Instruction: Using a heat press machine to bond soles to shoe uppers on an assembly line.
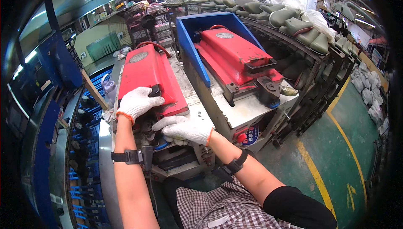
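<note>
Both my hands wear white knit gloves with orange cuffs. My left hand (136,103) lies on the front of the left red machine cover (145,71), its fingers curled over a black handle (155,90). Just below and to the right, my right hand (184,129) reaches across the machine's front end. Its fingers point left beside a dark metal part (147,125) under the cover. A little greenish material shows beneath that hand, mostly hidden by the glove, so I cannot tell what it is.
A second red machine cover (235,53) sits right, inside a blue guard (191,40). Beyond it, a rack (310,67) carries many olive-green boots (289,19). A purple bottle (110,88) stands left of the machines. Yellow lines (315,174) mark the green floor.
</note>
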The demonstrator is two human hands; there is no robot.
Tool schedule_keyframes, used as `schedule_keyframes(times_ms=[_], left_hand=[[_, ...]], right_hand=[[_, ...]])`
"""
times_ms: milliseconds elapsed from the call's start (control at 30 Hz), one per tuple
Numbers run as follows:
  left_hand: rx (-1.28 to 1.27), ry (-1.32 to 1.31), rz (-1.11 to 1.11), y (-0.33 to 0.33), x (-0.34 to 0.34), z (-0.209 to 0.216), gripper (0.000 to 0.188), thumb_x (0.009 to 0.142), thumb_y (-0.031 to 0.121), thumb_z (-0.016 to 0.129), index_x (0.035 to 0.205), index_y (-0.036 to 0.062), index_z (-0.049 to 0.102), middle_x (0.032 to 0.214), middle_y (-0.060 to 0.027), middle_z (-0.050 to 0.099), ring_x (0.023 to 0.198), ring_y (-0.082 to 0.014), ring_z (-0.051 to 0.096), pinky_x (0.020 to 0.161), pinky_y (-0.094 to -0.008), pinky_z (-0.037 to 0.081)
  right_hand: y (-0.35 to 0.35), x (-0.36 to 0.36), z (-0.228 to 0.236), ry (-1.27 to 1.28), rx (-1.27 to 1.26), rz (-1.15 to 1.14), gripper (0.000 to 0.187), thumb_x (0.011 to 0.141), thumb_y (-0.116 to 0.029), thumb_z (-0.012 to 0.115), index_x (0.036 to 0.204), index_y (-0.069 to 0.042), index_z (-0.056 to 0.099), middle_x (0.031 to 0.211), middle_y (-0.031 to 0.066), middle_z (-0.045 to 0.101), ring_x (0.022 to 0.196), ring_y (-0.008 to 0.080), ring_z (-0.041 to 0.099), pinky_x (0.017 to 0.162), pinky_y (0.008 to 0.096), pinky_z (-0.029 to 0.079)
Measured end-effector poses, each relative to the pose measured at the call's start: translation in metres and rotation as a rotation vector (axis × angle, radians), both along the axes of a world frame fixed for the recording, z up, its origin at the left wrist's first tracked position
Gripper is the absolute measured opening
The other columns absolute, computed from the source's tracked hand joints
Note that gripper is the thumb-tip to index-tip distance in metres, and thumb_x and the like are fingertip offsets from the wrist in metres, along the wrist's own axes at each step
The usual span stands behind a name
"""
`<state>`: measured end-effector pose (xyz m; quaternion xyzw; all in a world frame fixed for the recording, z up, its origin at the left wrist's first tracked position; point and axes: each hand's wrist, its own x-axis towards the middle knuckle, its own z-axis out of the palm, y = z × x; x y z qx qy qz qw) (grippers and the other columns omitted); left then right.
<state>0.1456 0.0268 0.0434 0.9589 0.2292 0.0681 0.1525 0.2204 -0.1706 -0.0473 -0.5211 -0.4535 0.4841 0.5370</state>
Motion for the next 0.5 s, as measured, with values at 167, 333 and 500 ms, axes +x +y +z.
schedule_keyframes(times_ms=[167, 333, 500], left_hand=[[-0.012, 0.011, 0.001, -0.0021, -0.0012, 0.0043, 0.06, 0.077, 0.059, 0.073, 0.107, 0.0074, 0.079, 0.102, -0.0197, 0.076, 0.098, -0.0347, 0.073, 0.088, -0.0404, 0.054], [0.022, -0.019, -0.004, 0.0034, -0.0012, -0.0024, 0.055, 0.079, 0.057, 0.072, 0.106, 0.0094, 0.079, 0.097, -0.0173, 0.076, 0.093, -0.0314, 0.074, 0.085, -0.0388, 0.053], [0.007, -0.014, 0.002, -0.0011, -0.0005, 0.0, 0.055, 0.079, 0.057, 0.072, 0.105, 0.0093, 0.079, 0.096, -0.0177, 0.076, 0.092, -0.0322, 0.074, 0.085, -0.0391, 0.054]], right_hand=[[0.0008, 0.0, -0.0016, 0.031, 0.015, 0.015, 0.041, 0.104, -0.022, 0.052, 0.143, -0.015, 0.061, 0.085, 0.0007, 0.06, 0.062, 0.0077, 0.051, 0.052, 0.0237, 0.041], [0.0005, 0.0001, -0.0011, 0.024, 0.011, 0.015, 0.042, 0.103, -0.024, 0.052, 0.143, -0.014, 0.061, 0.085, 0.0004, 0.06, 0.062, 0.0079, 0.051, 0.052, 0.0237, 0.041], [-0.0018, 0.0008, -0.0005, 0.047, 0.014, 0.011, 0.043, 0.103, -0.025, 0.052, 0.143, -0.015, 0.061, 0.086, 0.0005, 0.06, 0.063, 0.0083, 0.052, 0.052, 0.024, 0.041]])
